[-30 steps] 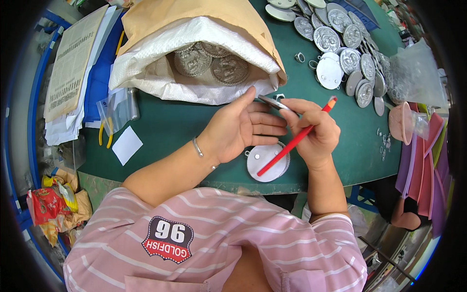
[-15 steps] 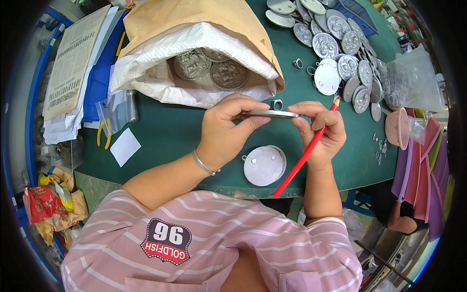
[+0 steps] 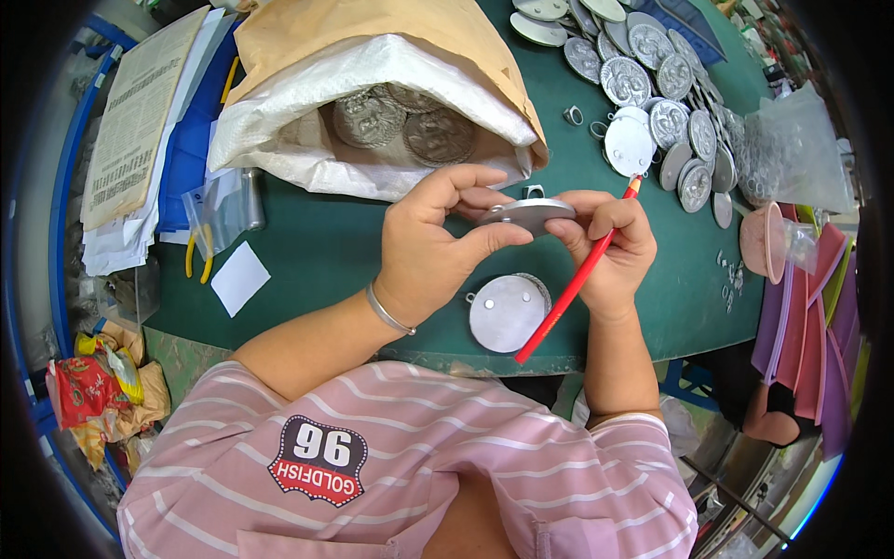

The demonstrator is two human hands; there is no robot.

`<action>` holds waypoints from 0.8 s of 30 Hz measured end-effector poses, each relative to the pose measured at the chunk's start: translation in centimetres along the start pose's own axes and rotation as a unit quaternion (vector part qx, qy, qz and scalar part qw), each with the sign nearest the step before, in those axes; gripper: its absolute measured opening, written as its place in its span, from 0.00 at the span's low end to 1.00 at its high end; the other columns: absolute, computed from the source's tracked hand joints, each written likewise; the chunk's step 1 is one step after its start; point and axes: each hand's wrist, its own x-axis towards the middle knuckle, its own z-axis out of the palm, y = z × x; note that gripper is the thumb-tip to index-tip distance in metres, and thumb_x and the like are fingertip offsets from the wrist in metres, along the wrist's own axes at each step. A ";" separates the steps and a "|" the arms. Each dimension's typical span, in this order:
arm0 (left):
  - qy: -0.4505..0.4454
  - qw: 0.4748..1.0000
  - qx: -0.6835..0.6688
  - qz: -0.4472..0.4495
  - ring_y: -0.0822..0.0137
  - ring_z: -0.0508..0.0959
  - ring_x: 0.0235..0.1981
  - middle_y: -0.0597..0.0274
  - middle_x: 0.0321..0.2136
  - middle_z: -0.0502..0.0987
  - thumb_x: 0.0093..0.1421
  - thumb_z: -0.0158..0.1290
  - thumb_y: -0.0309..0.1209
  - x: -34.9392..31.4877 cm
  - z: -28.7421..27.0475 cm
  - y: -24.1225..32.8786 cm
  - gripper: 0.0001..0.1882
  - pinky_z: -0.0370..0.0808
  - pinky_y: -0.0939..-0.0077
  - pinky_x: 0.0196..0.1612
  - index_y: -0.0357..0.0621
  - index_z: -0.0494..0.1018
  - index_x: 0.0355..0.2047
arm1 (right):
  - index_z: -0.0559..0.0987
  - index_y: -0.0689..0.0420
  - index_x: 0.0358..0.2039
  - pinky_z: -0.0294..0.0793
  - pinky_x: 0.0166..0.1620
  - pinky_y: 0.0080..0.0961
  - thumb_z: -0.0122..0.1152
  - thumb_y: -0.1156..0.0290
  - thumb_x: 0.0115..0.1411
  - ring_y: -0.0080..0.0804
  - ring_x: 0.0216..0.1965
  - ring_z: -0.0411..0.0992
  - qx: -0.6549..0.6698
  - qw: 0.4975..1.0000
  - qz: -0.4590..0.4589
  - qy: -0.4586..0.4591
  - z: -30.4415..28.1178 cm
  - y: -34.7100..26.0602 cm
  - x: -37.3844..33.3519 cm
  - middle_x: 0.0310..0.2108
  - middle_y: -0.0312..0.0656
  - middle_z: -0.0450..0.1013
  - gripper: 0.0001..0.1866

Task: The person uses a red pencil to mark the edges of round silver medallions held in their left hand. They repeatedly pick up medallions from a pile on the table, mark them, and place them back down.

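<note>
A round silver-grey metal medallion [image 3: 527, 217] is held between my two hands above the table, tilted so that its plain side shows. My left hand [image 3: 430, 233] pinches its left edge between thumb and fingers. With thumb and fingertips, my right hand [image 3: 616, 253] grips the right edge. That same hand also keeps a red pencil [image 3: 575, 291], its sharpened end pointing up and away. Near the table edge lies a small stack of medallions [image 3: 503, 317], plain side up with two small studs. A small metal ring [image 3: 533, 191] shows just behind the held medallion.
A paper-lined sack [image 3: 372, 56] holding several medallions lies at the back. A large medallion pile [image 3: 652, 93] covers the back right, beside a clear plastic bag [image 3: 792, 154] and a pink cup [image 3: 762, 244]. At left are a white paper piece [image 3: 240, 279] and yellow-handled pliers [image 3: 197, 256].
The medallion has tipped from nearly edge-on, so more of its plain face shows. My right hand and the pencil have shifted slightly left.
</note>
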 end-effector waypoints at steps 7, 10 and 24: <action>-0.032 0.998 -0.021 -0.045 0.73 0.76 0.32 0.58 0.31 0.76 0.50 0.57 0.17 -0.1 -0.2 0.5 0.13 0.74 0.82 0.37 0.29 0.72 0.38 | 0.62 0.57 0.22 0.71 0.35 0.19 0.63 0.86 0.47 0.24 0.31 0.71 0.105 0.992 0.060 0.028 -0.5 0.2 0.3 0.32 0.49 0.74 0.17; -0.032 0.999 0.013 -0.014 0.73 0.76 0.33 0.58 0.30 0.77 0.51 0.56 0.18 -0.1 -0.3 0.4 0.12 0.75 0.82 0.37 0.29 0.72 0.37 | 0.62 0.56 0.22 0.71 0.35 0.18 0.63 0.85 0.47 0.24 0.31 0.71 0.106 0.991 0.074 0.020 -0.6 0.3 0.4 0.32 0.49 0.74 0.17; -0.014 0.958 -0.226 -0.176 0.76 0.74 0.27 0.62 0.28 0.76 0.55 0.55 0.29 0.6 -0.4 -0.8 0.11 0.73 0.82 0.32 0.34 0.74 0.35 | 0.62 0.55 0.25 0.71 0.35 0.20 0.62 0.83 0.49 0.25 0.32 0.70 0.141 0.986 0.094 0.005 -0.8 0.2 0.8 0.33 0.50 0.74 0.16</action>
